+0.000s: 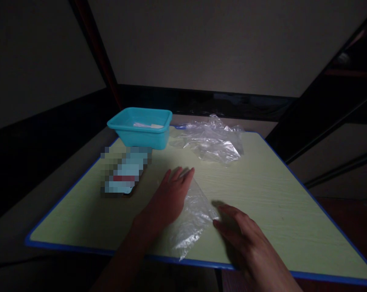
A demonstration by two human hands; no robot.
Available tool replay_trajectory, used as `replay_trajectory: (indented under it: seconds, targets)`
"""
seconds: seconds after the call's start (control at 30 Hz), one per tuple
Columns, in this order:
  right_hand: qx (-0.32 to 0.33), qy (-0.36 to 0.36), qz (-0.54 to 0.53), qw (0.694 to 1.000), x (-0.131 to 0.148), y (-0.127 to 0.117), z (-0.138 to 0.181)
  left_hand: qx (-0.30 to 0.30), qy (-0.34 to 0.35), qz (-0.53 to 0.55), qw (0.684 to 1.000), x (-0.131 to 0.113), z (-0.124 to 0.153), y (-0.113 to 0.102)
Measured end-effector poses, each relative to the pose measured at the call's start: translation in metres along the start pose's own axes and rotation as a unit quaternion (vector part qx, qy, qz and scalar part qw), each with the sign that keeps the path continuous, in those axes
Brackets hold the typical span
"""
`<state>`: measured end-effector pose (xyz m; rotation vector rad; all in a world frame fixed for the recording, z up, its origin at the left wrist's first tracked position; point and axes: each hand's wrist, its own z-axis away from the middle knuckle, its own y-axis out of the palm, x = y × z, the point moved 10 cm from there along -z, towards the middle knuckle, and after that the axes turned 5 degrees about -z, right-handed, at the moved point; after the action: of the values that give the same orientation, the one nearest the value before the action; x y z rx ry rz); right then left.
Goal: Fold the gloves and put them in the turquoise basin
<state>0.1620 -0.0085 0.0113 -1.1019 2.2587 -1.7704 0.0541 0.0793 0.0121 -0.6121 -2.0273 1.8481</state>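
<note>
A clear plastic bag (197,211) lies flattened near the front of the table, its lower corner by the front edge. My left hand (169,198) rests on the bag's left side with fingers stretched forward, covering part of it. At the bag's right corner is my right hand (247,233), its thumb and fingers apart around that corner. Whether its fingertips touch the film is hard to tell in the dim light. Farther back, a crumpled heap of clear plastic (216,142) sits on the table.
A turquoise plastic basin (140,136) with some white items inside stands at the back left. In front of it lies a phone-like slab (127,172), blurred by pixelation. The pale table (280,207) has a blue edge, and a wall rises behind it.
</note>
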Motion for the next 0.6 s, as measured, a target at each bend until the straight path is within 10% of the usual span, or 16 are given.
replay_trajectory:
  seconds: [0.27,0.6]
  targets:
    - [-0.031,0.001,0.039,0.999,-0.008,-0.015,0.002,-0.187,0.051,-0.018,0.981,-0.048,0.055,-0.021]
    - [0.006,0.000,0.065,0.998,-0.011,-0.001,-0.003,-0.268,0.094,-0.026,0.958,-0.065,0.098,-0.024]
